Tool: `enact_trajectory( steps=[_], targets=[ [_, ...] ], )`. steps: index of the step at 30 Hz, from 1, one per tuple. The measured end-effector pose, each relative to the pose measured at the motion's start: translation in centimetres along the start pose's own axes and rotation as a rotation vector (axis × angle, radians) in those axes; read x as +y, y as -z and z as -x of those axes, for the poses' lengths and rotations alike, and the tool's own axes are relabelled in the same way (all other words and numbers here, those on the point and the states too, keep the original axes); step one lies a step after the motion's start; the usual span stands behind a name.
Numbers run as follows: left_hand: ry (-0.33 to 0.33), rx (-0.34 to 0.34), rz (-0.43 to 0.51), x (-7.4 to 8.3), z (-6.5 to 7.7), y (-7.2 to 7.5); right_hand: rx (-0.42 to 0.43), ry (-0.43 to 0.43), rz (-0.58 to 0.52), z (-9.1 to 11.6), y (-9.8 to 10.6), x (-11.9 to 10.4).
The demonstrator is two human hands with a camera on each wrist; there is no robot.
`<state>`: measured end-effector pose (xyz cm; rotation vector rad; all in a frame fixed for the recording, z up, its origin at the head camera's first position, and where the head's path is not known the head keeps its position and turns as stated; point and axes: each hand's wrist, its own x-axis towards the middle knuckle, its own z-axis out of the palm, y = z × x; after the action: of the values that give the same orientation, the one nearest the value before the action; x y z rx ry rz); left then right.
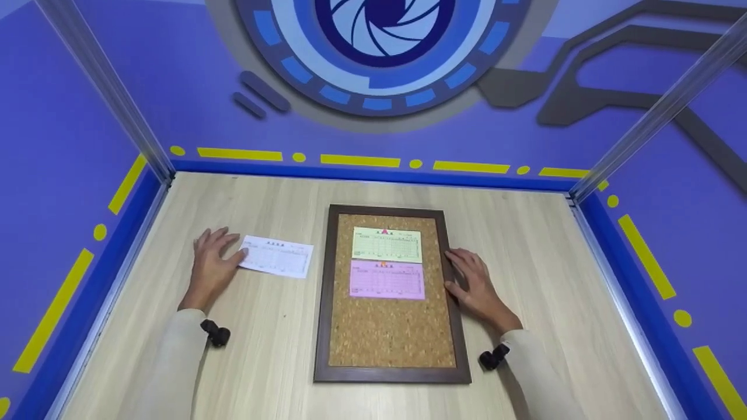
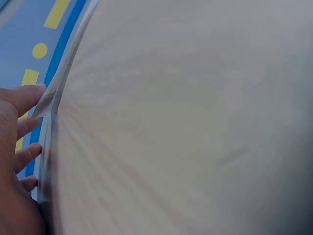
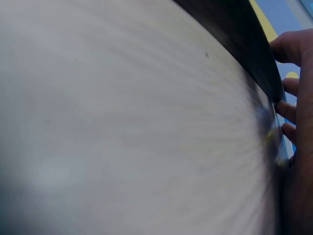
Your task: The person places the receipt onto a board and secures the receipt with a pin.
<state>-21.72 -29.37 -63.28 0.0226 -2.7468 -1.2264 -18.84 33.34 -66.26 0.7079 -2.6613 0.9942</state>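
A white printed form [image 1: 275, 257] lies on the table left of the cork board [image 1: 391, 332]. My left hand [image 1: 211, 265] is at its left edge, thumb touching the paper and the other fingers spread apart. In the left wrist view the thumb [image 2: 27, 98] meets a raised edge of the sheet; whether another finger supports it is unclear. My right hand [image 1: 477, 287] rests its fingertips and thumb against the board's dark right frame. On the cork, a green form [image 1: 387, 248] hangs above a purple form [image 1: 387, 283], with a red pin [image 1: 384, 231] and an orange pin [image 1: 383, 264] at their tops.
The pale wood-grain table [image 1: 262, 361] extends around the board. Blue printed panels [image 1: 385, 140] with yellow dashes enclose it at the back and both sides, with metal posts at the corners. Small black devices [image 1: 216, 333] are strapped at both wrists.
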Motion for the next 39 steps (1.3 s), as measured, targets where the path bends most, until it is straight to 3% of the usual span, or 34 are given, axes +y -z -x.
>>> enact_trajectory(
  steps=[7, 19, 29, 39],
  targets=[
    [-0.005, -0.03, 0.005, -0.36, -0.26, 0.08, 0.006, -0.002, 0.001, 0.04, 0.08, -0.13],
    [-0.035, -0.027, -0.084, -0.73, -0.43, -0.54, -0.003, -0.013, 0.0, 0.07, 0.16, -0.12],
    [-0.099, -0.098, -0.17, -0.23, -0.31, -0.39, -0.015, -0.041, 0.0, 0.1, 0.15, -0.25],
    [-0.1, -0.077, -0.136, -0.71, -0.34, -0.4, -0.009, -0.046, -0.002, 0.08, 0.14, -0.54]
  ],
)
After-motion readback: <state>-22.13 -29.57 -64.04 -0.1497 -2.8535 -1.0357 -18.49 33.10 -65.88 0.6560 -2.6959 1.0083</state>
